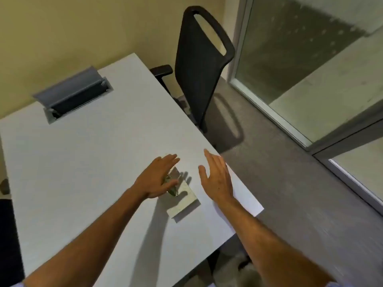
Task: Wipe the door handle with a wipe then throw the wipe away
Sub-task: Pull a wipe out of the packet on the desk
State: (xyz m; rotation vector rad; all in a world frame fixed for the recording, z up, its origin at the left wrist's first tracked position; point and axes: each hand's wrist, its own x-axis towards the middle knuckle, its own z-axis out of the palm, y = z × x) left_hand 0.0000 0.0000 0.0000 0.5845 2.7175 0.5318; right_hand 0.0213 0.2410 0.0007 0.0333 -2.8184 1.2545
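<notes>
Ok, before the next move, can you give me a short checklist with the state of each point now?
1. Wipe pack within reach on the table: ok, it lies near the table's right edge.
2. Left hand on the pack: ok, over its far end; actual grip cannot tell.
3. Right hand free to pull a wipe: ok, open and empty beside the pack.
4. Pack opened: cannot tell, the left hand covers that part.
5. A wipe already out: not ok, none visible.
6. Door handle and bin located: not ok, neither is in view.
</notes>
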